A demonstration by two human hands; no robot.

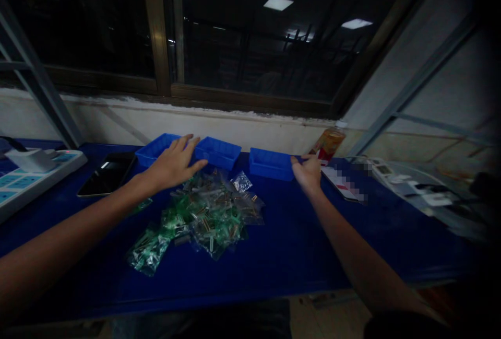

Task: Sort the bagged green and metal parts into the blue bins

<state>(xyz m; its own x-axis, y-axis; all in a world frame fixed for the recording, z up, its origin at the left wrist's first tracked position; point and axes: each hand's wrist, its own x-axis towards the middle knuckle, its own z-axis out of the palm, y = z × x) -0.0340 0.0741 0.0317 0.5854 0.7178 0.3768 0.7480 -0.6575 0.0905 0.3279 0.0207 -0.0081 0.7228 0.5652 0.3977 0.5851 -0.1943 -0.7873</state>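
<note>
My left hand (178,162) is open, fingers spread and thumb pointing right, above the gap between the left blue plastic bin (151,156) and the middle blue bin (218,155). Its fingers cover part of the left bin. At the right end of a third blue bin (271,165), my right hand (308,173) grips the edge, thumb at the near corner; its other fingers are partly hidden. A pile of small clear and green plastic bags (213,211) lies in front of the bins, with small metal pin-like pieces inside.
A black phone (107,173) and a white power strip (58,164) lie on the left. At right stand a drink bottle (331,143), a phone-like slab (342,183) and another power strip (415,190). Behind the blue table (282,255) is a window wall.
</note>
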